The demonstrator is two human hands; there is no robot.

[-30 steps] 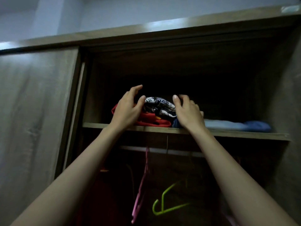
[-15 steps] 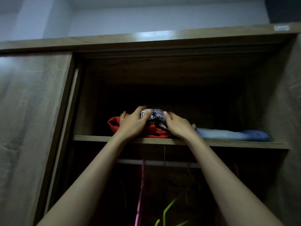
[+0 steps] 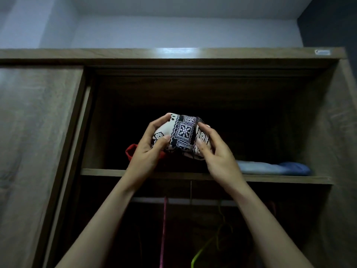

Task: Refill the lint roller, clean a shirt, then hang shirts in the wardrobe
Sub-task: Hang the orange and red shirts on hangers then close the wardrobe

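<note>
A folded black-and-white patterned shirt (image 3: 183, 135) is lifted above the upper shelf (image 3: 280, 178) of the open wardrobe. My left hand (image 3: 149, 149) grips its left side, thumb in front and fingers over the top. My right hand (image 3: 216, 151) grips its right side the same way. A red folded garment (image 3: 131, 151) lies on the shelf behind my left hand, mostly hidden. Below the shelf runs the hanging rail (image 3: 202, 201).
A folded blue garment (image 3: 274, 168) lies on the shelf to the right. A pink hanger (image 3: 164, 229) and a green hanger (image 3: 208, 246) hang from the rail in the dark lower part. A sliding wooden door (image 3: 34, 151) covers the wardrobe's left side.
Both hands closed around the patterned shirt and lifted it off the red garment, up and toward me. The camera tilted further upward.
</note>
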